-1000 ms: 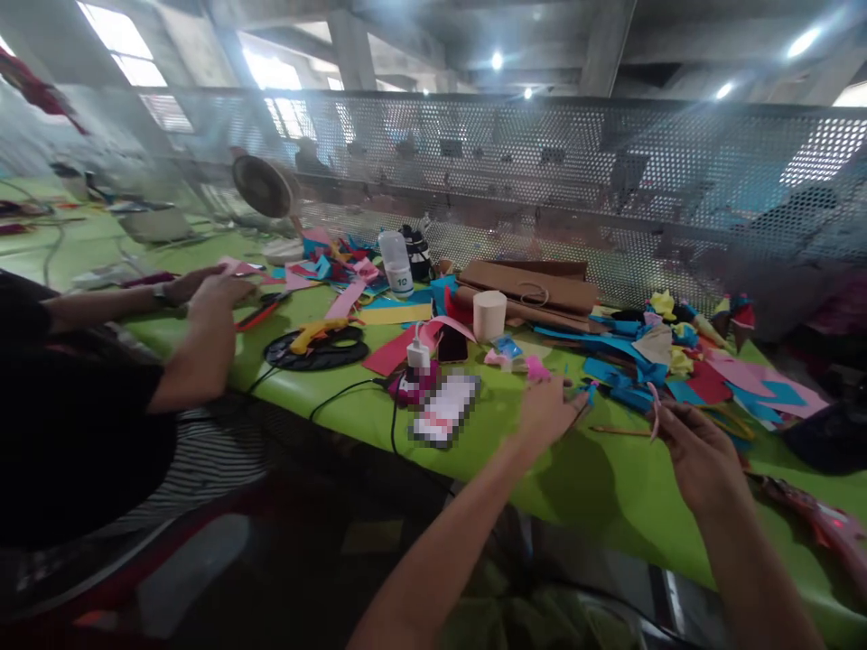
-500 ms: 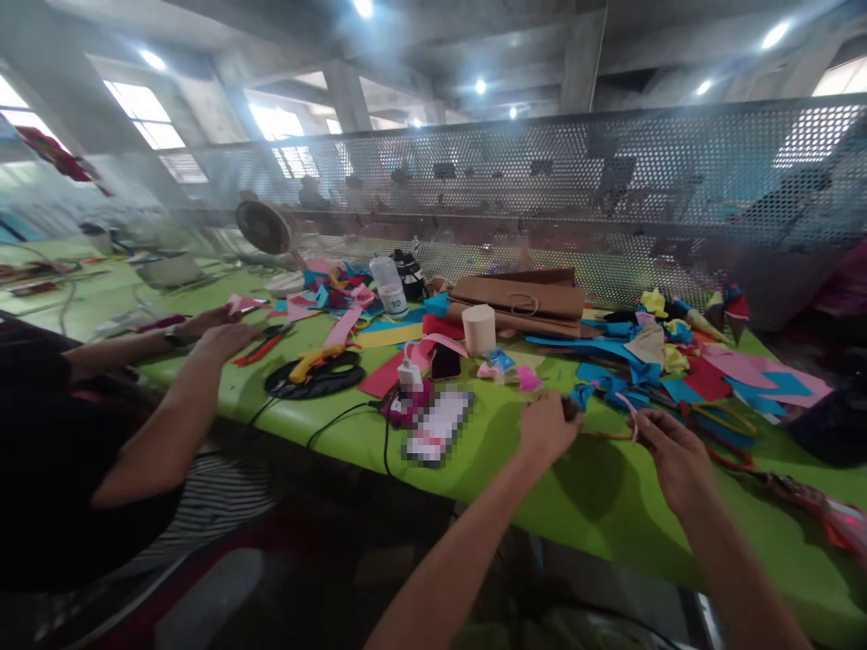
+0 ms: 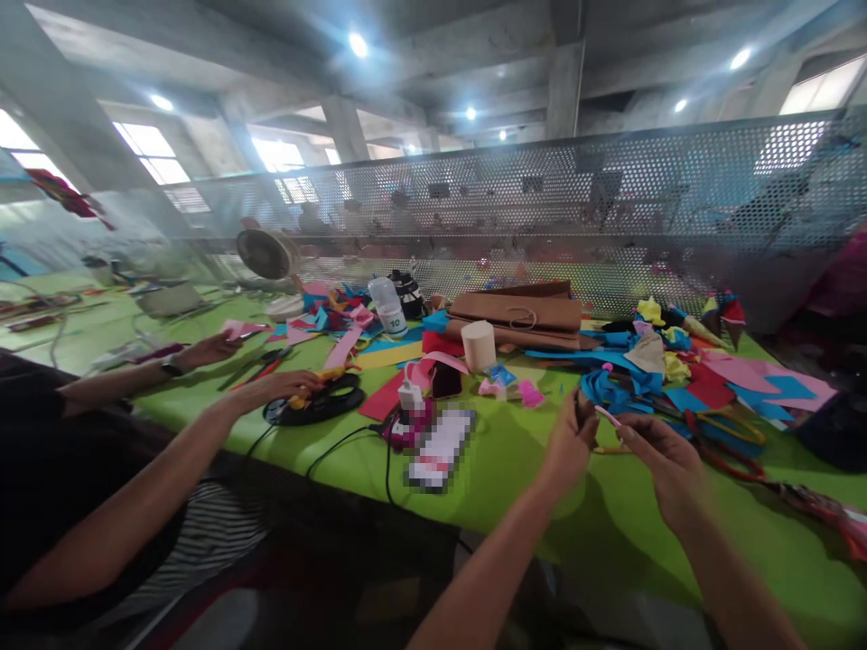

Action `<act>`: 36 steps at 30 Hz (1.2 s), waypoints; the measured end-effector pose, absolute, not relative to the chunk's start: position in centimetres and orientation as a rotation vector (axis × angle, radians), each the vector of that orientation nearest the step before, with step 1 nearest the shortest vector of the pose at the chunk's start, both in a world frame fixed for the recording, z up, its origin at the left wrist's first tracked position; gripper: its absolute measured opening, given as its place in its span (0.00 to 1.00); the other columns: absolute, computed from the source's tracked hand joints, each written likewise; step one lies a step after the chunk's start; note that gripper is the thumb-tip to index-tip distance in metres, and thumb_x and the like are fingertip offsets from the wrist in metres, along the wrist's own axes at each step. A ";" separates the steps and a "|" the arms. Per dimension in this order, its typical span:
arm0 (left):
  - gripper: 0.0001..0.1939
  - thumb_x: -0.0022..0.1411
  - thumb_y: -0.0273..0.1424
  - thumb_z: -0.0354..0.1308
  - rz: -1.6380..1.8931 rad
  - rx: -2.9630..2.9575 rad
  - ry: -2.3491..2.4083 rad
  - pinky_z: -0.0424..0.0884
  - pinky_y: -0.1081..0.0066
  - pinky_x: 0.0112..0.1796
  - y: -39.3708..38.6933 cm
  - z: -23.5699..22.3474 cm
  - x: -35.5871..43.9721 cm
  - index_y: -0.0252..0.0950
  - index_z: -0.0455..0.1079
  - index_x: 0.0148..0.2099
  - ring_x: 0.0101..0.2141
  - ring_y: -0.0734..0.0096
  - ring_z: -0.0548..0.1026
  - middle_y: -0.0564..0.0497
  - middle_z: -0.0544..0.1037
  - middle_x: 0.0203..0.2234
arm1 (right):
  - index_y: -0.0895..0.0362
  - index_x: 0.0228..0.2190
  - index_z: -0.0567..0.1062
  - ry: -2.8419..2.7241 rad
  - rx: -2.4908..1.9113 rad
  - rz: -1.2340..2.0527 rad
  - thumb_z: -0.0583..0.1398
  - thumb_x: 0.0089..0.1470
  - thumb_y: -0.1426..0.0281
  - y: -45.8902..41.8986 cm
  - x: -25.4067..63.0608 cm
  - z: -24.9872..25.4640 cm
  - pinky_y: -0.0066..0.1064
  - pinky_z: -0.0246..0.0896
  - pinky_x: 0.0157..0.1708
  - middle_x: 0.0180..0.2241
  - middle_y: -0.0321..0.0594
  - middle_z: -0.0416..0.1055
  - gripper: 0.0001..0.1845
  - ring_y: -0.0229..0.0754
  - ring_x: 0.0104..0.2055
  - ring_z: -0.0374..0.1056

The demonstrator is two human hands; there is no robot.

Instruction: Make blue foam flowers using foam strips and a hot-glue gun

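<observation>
My left hand (image 3: pixel 570 438) is closed, its fingers around something dark and small that I cannot make out. From the fingertips of my right hand (image 3: pixel 660 456) a narrow pale pink strip (image 3: pixel 608 416) reaches across to the left fingers. Just beyond both hands lies a bunch of folded blue pieces (image 3: pixel 610 386) with a small pink tip on top. A thin yellowish stick (image 3: pixel 608 450) shows below the strip; what holds it is unclear.
A co-worker's hand (image 3: pixel 294 388) is at a yellow-handled tool on a black ring (image 3: pixel 339 397). A phone (image 3: pixel 440 450), pink power adapter (image 3: pixel 410 424), cream roll (image 3: pixel 480 346), brown sheets (image 3: pixel 515 316) and orange-handled scissors (image 3: pixel 731 456) lie on the green table (image 3: pixel 501 487).
My hands have come together, and the pink strip has moved left to my left fingers. The co-worker's nearer hand has moved right onto the yellow-handled tool. The view has shifted slightly.
</observation>
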State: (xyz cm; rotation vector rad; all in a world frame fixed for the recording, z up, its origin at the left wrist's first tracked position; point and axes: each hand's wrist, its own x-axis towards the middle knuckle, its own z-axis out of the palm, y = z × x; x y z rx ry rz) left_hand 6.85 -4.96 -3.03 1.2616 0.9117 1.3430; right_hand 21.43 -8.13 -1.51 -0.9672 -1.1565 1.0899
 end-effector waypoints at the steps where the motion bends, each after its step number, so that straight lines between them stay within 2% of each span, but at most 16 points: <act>1: 0.28 0.68 0.34 0.59 1.363 1.276 0.942 0.75 0.62 0.51 -5.2 -3.0 6.9 0.41 0.62 0.68 0.47 0.61 0.76 0.43 0.77 0.50 | 0.50 0.37 0.84 -1.170 -0.962 1.087 0.73 0.52 0.57 -8.2 21.3 -1.5 0.32 0.70 0.38 0.40 0.40 0.80 0.13 0.44 0.41 0.73; 3: 0.26 0.68 0.34 0.59 1.412 1.320 0.985 0.69 0.57 0.59 -5.6 -3.0 6.9 0.40 0.64 0.66 0.55 0.57 0.73 0.42 0.76 0.54 | 0.50 0.38 0.83 -1.200 -0.950 1.072 0.72 0.54 0.58 -8.3 21.2 -1.5 0.33 0.71 0.38 0.44 0.41 0.81 0.12 0.46 0.43 0.74; 6: 0.26 0.68 0.34 0.58 1.444 1.402 0.994 0.60 0.56 0.66 -6.2 -2.9 6.7 0.41 0.64 0.67 0.62 0.55 0.68 0.42 0.71 0.61 | 0.51 0.40 0.83 -1.236 -0.958 1.011 0.71 0.55 0.58 -8.3 20.9 -1.4 0.34 0.72 0.38 0.46 0.43 0.81 0.13 0.47 0.43 0.75; 9: 0.28 0.69 0.34 0.54 1.398 1.403 1.034 0.55 0.58 0.68 -6.4 -3.0 6.6 0.41 0.63 0.69 0.66 0.56 0.64 0.41 0.68 0.65 | 0.51 0.40 0.83 -1.254 -0.995 0.931 0.70 0.56 0.57 -8.3 20.5 -1.3 0.36 0.73 0.39 0.44 0.43 0.81 0.14 0.49 0.44 0.75; 13: 0.28 0.73 0.39 0.48 1.325 1.285 1.106 0.55 0.58 0.67 -6.3 -3.5 6.9 0.41 0.62 0.71 0.66 0.55 0.64 0.41 0.68 0.64 | 0.52 0.40 0.82 -1.253 -1.031 0.838 0.70 0.56 0.56 -8.4 20.0 -1.4 0.37 0.73 0.38 0.46 0.44 0.80 0.15 0.50 0.45 0.75; 17: 0.23 0.73 0.45 0.48 1.419 1.265 1.081 0.61 0.59 0.63 -6.3 -3.9 7.1 0.38 0.71 0.60 0.58 0.54 0.70 0.40 0.72 0.54 | 0.52 0.40 0.81 -1.286 -1.053 0.719 0.69 0.57 0.55 -8.1 19.5 -1.8 0.38 0.71 0.39 0.46 0.44 0.79 0.15 0.50 0.46 0.74; 21: 0.16 0.72 0.44 0.53 1.490 1.257 0.985 0.65 0.60 0.57 -6.8 -3.7 6.9 0.37 0.70 0.50 0.51 0.57 0.71 0.43 0.72 0.46 | 0.52 0.36 0.81 -1.343 -1.072 0.529 0.68 0.58 0.55 -7.9 19.0 -1.8 0.40 0.68 0.42 0.42 0.43 0.79 0.14 0.50 0.45 0.74; 27: 0.15 0.69 0.43 0.58 1.480 1.116 0.852 0.66 0.63 0.53 -6.7 -3.7 7.0 0.38 0.67 0.49 0.47 0.61 0.71 0.46 0.73 0.44 | 0.52 0.35 0.81 -1.404 -1.075 0.355 0.66 0.60 0.56 -7.8 18.8 -2.0 0.39 0.67 0.43 0.39 0.42 0.78 0.12 0.49 0.43 0.74; 31: 0.20 0.63 0.43 0.65 1.411 0.983 0.824 0.66 0.69 0.40 -6.4 -4.1 7.1 0.40 0.67 0.51 0.38 0.67 0.69 0.51 0.72 0.38 | 0.51 0.35 0.81 -1.443 -1.068 0.257 0.66 0.61 0.57 -7.7 18.9 -2.4 0.40 0.67 0.44 0.40 0.42 0.78 0.11 0.49 0.45 0.74; 36: 0.25 0.63 0.49 0.62 1.402 0.975 0.807 0.60 0.70 0.34 -6.5 -3.5 6.9 0.37 0.68 0.53 0.32 0.71 0.63 0.54 0.66 0.31 | 0.51 0.35 0.80 -1.452 -1.058 0.225 0.66 0.61 0.58 -7.7 18.8 -2.6 0.41 0.67 0.45 0.40 0.42 0.78 0.10 0.50 0.45 0.75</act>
